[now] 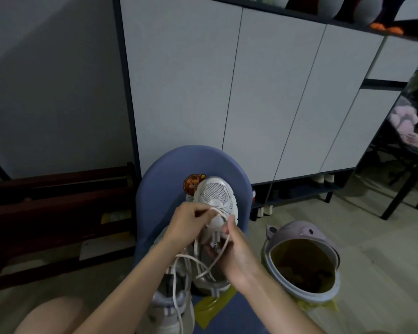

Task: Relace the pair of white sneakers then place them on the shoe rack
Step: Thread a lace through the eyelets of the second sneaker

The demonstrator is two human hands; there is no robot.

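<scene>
**Lace being threaded near the toe of the first sneaker**

Head view: one white sneaker [215,203] lies toe-away on a blue chair [169,169], propped against its curved back just beside a round sticker [193,183]. The left hand [191,225] has its fingers curled, pinching the white lace [217,210] at the lowest eyelets near the toe. The right hand [237,251] is also closed on the lace, thumb up beside the tongue, holding a strand that runs down and crosses loosely over the shoe's opening. The second sneaker [169,307] sits nearer the person at the chair's front edge, partly hidden by the left forearm, with a long lace tail hanging over it. To the right on the floor stands a pale purple bin [302,256] with a yellow liner. A low open shelf with shoes [299,191] runs under the white cabinet doors behind.

Judging by the lace position, relacing is at an early stage and nothing is ready for the rack. The main risks: the loose tails lie crossed over each other and could snarl when pulled through; a hard tug could leave the two ends uneven or drag the sneaker off the chair, toward the open bin. In the dim light an eyelet could easily be missed.
</scene>
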